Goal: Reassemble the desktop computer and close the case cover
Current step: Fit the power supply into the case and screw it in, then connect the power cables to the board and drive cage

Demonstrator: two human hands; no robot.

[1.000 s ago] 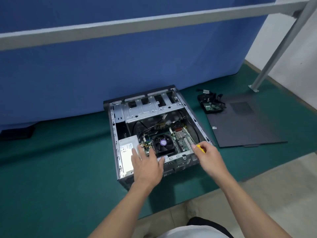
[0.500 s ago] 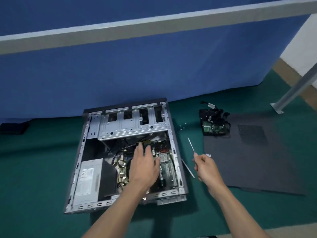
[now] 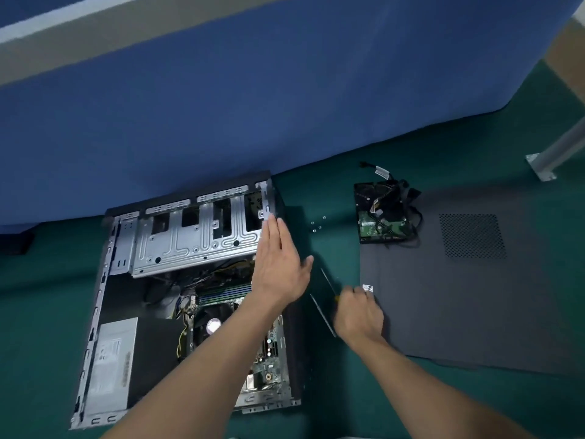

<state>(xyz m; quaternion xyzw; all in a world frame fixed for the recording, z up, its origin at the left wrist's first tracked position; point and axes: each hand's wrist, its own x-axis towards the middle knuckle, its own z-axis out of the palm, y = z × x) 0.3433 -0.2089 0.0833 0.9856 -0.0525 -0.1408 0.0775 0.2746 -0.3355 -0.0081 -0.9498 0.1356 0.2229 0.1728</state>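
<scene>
Green mat [image 3: 338,251] between case [image 3: 190,245] and cover [image 3: 474,312]

Case [image 3: 190,245] left; cover panel [image 3: 474,312] right; hard drive [image 3: 381,217] at panel's far-left corner; screws [image 3: 316,224] between case, drive.

The light is soft and even, a little dim. The metal drive cage [image 3: 190,245] shines pale, but the deep part of the computer case [image 3: 92,327] is dark. A soft shadow lies on the green floor [image 3: 41,312] just right of the case. The right hand [image 3: 359,313] is smeared and fuzzy. The bar [image 3: 95,36] at the top is blurry too. The blue wall [image 3: 285,106] bends at the edges.
</scene>
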